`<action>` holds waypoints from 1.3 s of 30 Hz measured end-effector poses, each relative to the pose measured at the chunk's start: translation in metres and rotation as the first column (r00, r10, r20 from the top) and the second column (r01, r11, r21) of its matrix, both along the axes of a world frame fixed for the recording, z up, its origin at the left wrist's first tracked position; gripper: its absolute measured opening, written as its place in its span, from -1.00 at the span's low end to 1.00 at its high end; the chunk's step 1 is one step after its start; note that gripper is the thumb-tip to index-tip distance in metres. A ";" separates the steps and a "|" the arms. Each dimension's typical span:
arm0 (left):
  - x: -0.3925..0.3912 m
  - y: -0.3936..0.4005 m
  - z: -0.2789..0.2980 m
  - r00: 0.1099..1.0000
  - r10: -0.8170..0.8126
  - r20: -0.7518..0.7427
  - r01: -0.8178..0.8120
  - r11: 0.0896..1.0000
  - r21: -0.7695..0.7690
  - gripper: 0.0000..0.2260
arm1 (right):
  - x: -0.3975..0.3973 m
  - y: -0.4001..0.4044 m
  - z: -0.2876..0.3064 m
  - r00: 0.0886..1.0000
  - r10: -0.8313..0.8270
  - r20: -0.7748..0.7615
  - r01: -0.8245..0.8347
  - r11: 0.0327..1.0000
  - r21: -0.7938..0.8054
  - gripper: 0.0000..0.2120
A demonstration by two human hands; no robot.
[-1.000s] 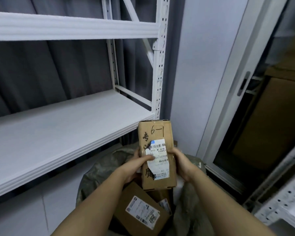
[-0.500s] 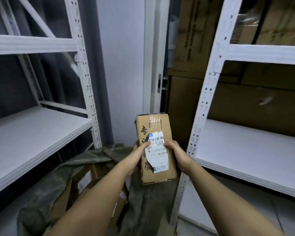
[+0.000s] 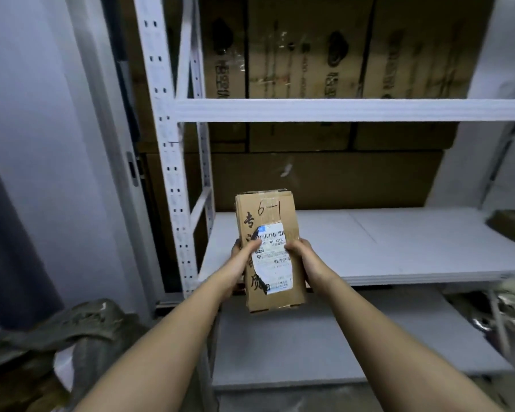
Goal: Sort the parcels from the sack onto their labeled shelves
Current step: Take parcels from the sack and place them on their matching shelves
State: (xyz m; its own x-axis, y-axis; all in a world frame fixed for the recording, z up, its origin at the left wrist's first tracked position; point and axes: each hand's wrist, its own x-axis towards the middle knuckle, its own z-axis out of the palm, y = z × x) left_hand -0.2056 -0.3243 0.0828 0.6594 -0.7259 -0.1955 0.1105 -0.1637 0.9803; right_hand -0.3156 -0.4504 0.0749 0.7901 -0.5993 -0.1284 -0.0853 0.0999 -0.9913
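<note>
A brown cardboard parcel (image 3: pixel 266 217) with "6-1" handwritten near its top and a torn white shipping label is held upright in front of me. My left hand (image 3: pixel 244 251) grips its left edge, thumb on the label. My right hand (image 3: pixel 299 249) grips its right edge. The parcel hangs in front of the left end of a white middle shelf (image 3: pixel 399 248) of a metal rack. The grey-green sack (image 3: pixel 81 325) lies crumpled on the floor at the lower left.
The rack's perforated white upright (image 3: pixel 167 162) stands just left of the parcel. An upper shelf beam (image 3: pixel 339 110) crosses above, with large brown cartons (image 3: pixel 324 55) behind the rack. A lower shelf (image 3: pixel 339 337) sits beneath. A dark object (image 3: pixel 509 227) lies at the middle shelf's right end.
The view has swung right from the sack and the left rack to the right rack. Both hands keep holding the parcel, now facing the right rack's middle shelf.
</note>
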 end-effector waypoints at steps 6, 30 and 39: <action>-0.103 -0.134 0.009 0.983 -0.185 -0.011 0.184 0.983 -0.023 -0.61 | -0.114 -0.126 0.006 0.989 -0.148 0.025 0.149 0.989 -0.021 -0.61; -0.332 -0.537 0.222 0.764 -0.394 0.511 0.566 0.789 -0.239 -0.09 | -0.371 -0.452 0.227 0.691 -0.563 0.452 0.687 0.706 -0.172 -0.56; -0.347 -0.662 0.283 0.740 -0.340 0.580 0.582 0.757 -0.298 -0.17 | -0.387 -0.564 0.288 0.643 -0.552 0.530 0.730 0.650 -0.209 -0.60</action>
